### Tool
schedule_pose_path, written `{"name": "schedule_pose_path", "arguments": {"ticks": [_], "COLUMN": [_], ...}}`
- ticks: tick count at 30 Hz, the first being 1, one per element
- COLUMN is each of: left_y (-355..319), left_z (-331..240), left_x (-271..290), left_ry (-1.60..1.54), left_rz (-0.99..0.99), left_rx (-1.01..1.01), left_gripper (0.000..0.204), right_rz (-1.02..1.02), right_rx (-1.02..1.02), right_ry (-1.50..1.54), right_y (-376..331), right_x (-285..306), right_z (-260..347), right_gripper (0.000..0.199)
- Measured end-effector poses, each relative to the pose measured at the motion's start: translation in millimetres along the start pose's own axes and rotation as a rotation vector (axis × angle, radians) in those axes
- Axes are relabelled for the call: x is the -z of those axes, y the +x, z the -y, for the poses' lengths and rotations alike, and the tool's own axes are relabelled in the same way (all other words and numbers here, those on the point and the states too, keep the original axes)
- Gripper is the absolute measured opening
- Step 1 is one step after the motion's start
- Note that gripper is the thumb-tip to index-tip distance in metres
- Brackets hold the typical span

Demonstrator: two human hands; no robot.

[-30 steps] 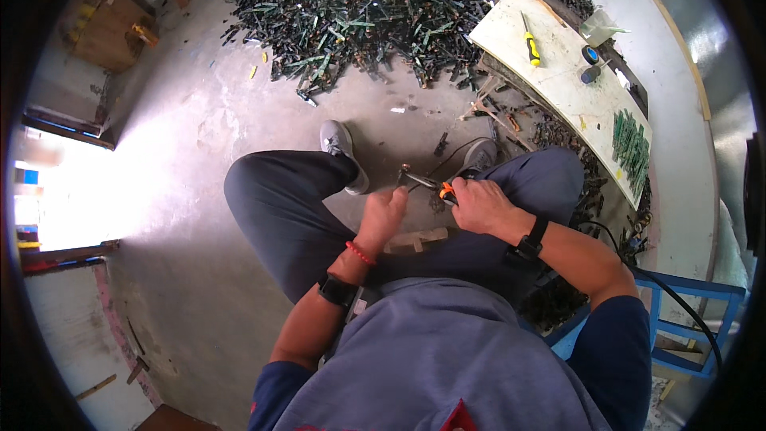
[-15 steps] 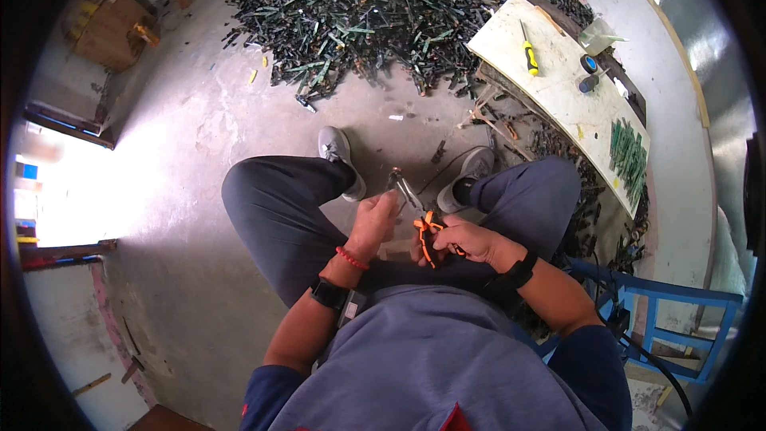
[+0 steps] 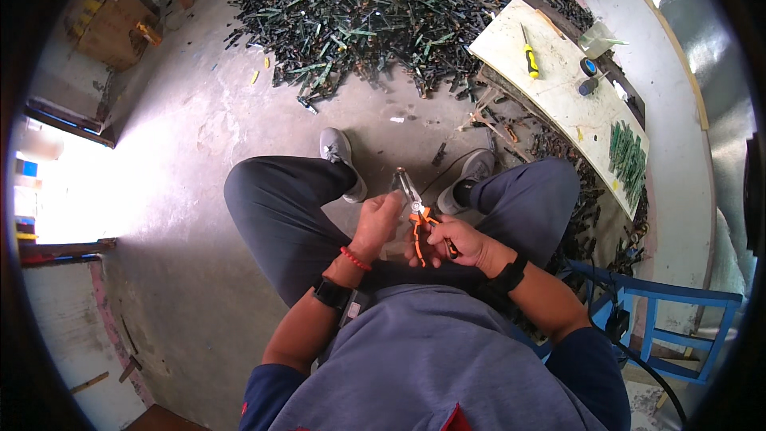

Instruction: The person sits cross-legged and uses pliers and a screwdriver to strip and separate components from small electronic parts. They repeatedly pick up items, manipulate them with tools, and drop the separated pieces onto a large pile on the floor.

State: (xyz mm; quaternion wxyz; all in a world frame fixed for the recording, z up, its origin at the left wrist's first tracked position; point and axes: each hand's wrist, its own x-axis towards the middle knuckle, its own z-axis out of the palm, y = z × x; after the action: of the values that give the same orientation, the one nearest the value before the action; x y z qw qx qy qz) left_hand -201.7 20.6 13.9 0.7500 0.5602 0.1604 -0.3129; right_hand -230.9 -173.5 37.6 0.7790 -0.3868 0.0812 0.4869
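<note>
My right hand (image 3: 464,243) is closed round the handles of pliers (image 3: 416,207) with orange and black grips, held between my knees. The handles stand apart, and the metal jaws point up and slightly left. Just left of the jaws, my left hand (image 3: 378,219) is closed, its fingertips pinched together. A small dark piece (image 3: 396,181) shows above those fingertips, right beside the jaws; it is too small to name. I cannot tell whether the jaws touch it.
A large heap of dark green and black strips (image 3: 359,24) covers the floor ahead. On a pale board (image 3: 558,72) at the right lie a yellow screwdriver (image 3: 531,60), a blue-ringed roll (image 3: 588,66) and a pile of green strips (image 3: 628,161). A blue frame (image 3: 678,295) stands lower right.
The pliers have turned so their handles point more downward, and these are farther apart. My right hand has shifted slightly left. My left hand has barely moved.
</note>
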Motion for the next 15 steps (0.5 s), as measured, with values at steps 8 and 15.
{"name": "schedule_pose_path", "arguments": {"ticks": [8, 15], "left_y": [0.1, 4.7], "left_z": [0.8, 6.3], "left_x": [-0.5, 0.0], "left_ry": [0.035, 0.016], "left_rz": [-0.009, -0.003], "left_rx": [-0.004, -0.015], "left_gripper": [0.035, 0.035], "right_rz": [0.030, 0.004], "right_rx": [-0.001, 0.018], "right_ry": [0.039, 0.041], "right_y": [4.0, 3.3], "right_x": [6.1, -1.5], "right_z": [-7.1, -4.2], "right_gripper": [0.042, 0.041]}}
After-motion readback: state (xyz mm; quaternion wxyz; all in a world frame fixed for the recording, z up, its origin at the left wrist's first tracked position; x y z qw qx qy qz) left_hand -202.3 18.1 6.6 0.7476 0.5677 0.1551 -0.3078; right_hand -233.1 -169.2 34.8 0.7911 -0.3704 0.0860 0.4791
